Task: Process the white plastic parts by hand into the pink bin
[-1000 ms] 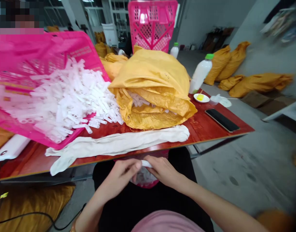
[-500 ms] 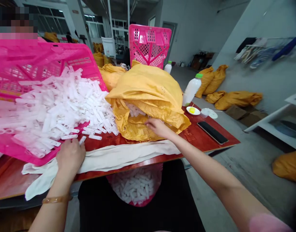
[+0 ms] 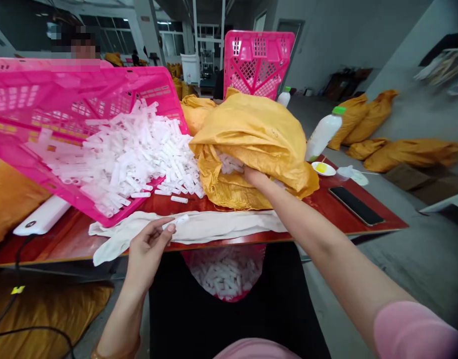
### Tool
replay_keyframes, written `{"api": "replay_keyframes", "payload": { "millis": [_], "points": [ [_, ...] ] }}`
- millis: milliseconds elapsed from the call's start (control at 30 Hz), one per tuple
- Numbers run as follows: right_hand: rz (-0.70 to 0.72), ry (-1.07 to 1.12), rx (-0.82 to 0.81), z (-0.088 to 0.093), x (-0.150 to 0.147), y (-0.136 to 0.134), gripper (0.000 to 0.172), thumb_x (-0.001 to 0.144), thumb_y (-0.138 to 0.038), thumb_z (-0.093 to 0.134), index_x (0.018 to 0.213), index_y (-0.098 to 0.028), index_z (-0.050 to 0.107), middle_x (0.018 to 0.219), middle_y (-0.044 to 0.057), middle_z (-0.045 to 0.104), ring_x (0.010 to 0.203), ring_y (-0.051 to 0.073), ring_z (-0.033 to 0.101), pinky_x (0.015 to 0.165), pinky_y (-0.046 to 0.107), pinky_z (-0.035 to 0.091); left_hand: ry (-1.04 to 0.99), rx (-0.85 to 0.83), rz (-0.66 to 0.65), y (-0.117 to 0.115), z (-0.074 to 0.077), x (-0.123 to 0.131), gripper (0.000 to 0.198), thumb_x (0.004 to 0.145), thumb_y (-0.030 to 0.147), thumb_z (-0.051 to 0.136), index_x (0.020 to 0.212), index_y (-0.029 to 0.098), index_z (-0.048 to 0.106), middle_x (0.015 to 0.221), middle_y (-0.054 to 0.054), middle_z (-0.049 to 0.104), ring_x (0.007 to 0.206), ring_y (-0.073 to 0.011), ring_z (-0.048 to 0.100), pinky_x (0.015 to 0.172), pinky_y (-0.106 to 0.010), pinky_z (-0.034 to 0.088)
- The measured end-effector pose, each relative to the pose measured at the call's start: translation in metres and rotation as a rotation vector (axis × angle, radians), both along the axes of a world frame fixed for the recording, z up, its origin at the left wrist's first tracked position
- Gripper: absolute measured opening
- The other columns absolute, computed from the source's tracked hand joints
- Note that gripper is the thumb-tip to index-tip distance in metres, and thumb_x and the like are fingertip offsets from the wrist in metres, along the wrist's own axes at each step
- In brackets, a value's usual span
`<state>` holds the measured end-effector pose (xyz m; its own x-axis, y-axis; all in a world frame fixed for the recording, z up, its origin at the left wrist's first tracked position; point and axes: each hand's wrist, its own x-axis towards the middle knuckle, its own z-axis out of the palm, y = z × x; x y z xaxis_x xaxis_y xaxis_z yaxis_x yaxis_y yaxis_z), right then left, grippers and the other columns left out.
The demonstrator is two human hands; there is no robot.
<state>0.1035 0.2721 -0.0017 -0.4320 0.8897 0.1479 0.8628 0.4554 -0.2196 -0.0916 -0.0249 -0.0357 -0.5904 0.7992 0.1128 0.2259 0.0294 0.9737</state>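
Between the thumb and fingers of my left hand (image 3: 154, 242) is a short white plastic tube (image 3: 180, 220), held over a white cloth (image 3: 221, 227) along the table's front edge. My right hand (image 3: 253, 175) reaches into the mouth of a yellow woven sack (image 3: 258, 119); its fingers are hidden inside. Some white tubes (image 3: 229, 163) show in the sack's opening. Left of the sack, a heap of the same tubes (image 3: 139, 149) spills from a tipped pink crate (image 3: 172, 94) onto the table. Below the table edge, more tubes (image 3: 225, 276) lie in a pink container between my legs.
On the red table (image 3: 378, 227) at right are a phone (image 3: 356, 205), a small dish (image 3: 324, 169) and a green-capped bottle (image 3: 325, 132). A white device (image 3: 42, 217) with a black cable is at left. Yellow sacks (image 3: 411, 153) lie on the floor. A person sits behind the crate.
My left hand has lifted from the heap's edge, toward me and right, with a tube in its fingers. My right hand has gone deeper into the sack. The view has swung left.
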Motion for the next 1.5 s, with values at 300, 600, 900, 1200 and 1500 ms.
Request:
{"api": "replay_keyframes", "payload": {
  "millis": [300,600,900,1200,1500],
  "points": [
    [0.561,0.492,-0.387,-0.017,0.077,-0.158,0.014,0.099,-0.029,0.055,0.098,-0.017,0.063,0.093,0.003,0.068,0.083,0.017,0.063,0.075,0.025,0.047,0.086,0.073,-0.092,-0.001,0.011,0.063,0.035,0.085,0.048,0.072,0.105,0.019,0.075,0.072,0.0,0.065,0.058,-0.0118,0.054,0.057,-0.022,0.046],
    [0.534,0.469,-0.277,-0.032,0.091,-0.207,0.018,0.094,-0.011,0.054,0.108,-0.019,0.062,0.096,0.004,0.066,0.086,0.018,0.061,0.076,0.027,0.045,0.457,0.093,-0.294,-0.009,0.017,0.091,0.025,0.094,0.038,0.064,0.106,0.019,0.076,0.075,0.0,0.07,0.062,-0.0117,0.059,0.062,-0.021,0.049],
    [0.594,0.574,-0.43,-0.037,0.087,-0.227,0.019,0.102,-0.023,0.051,0.118,-0.019,0.059,0.105,0.006,0.067,0.092,0.018,0.063,0.081,0.026,0.047,0.285,-0.003,-0.224,-0.001,0.003,0.096,0.031,0.087,0.044,0.072,0.106,0.019,0.072,0.072,0.002,0.07,0.058,-0.0111,0.058,0.056,-0.02,0.045],
    [0.556,0.925,-1.153,-0.039,0.095,-0.218,0.018,0.092,-0.034,0.063,0.097,-0.017,0.062,0.063,-0.007,0.041,0.052,0.009,0.034,0.051,0.021,0.03,0.254,0.167,-0.503,-0.002,0.01,0.093,0.022,0.095,0.027,0.062,0.076,0.018,0.07,0.068,0.001,0.06,0.062,-0.0108,0.054,0.06,-0.021,0.043],
    [0.48,0.736,-0.632,-0.049,0.092,-0.226,0.016,0.093,-0.023,0.055,0.105,-0.017,0.064,0.088,0.003,0.062,0.075,0.015,0.053,0.071,0.026,0.041,0.065,-0.08,-0.465,-0.001,-0.003,0.101,0.034,0.096,0.04,0.061,0.072,0.016,0.065,0.054,0.004,0.048,0.052,-0.0095,0.043,0.051,-0.022,0.034]
  ]
}}
